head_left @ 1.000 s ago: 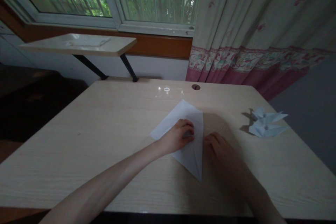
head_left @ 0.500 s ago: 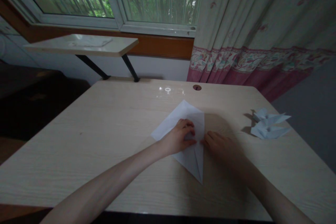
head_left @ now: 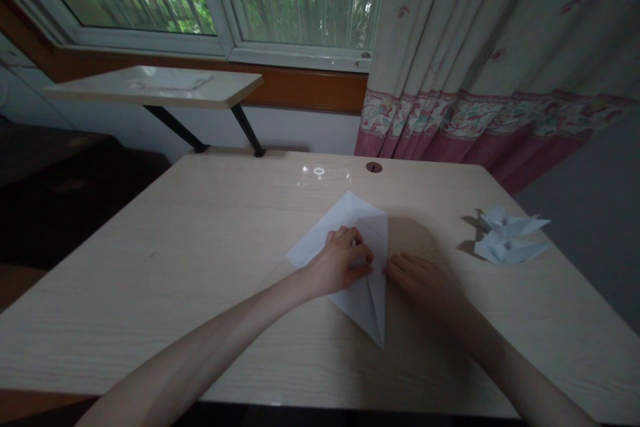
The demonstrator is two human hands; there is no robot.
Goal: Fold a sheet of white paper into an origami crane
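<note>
the step in hand looks to be lining up and flattening a fold along the right edge of a partly folded white paper sheet (head_left: 374, 230). the sheet lies on the pale wood-grain desk (head_left: 200, 247), in front of the person, one pointed corner toward the near edge and a crease running toward that point. the left hand (head_left: 340, 263) rests on top of the sheet, its fingers curled with the thumb close below them; whether paper is pinched between them, i cannot tell. the right hand (head_left: 423, 277) lies low over the desk, fingers close together, tips at the sheet's right edge and seemingly touching it; its thumb is not clear, so a pinch there cannot be told either. the next move seems to call for the left hand to steady the layers while the right brings the edge true and presses along it, lest the crease set crooked.

counted: one sheet being worked; two folded white paper figures, the farther one (head_left: 520, 223) and the nearer one (head_left: 510, 250), close together at the desk's right; one raised shelf (head_left: 235, 85) on two visible black posts (head_left: 247, 130); one round brown cable-hole cover (head_left: 374, 167).
</note>
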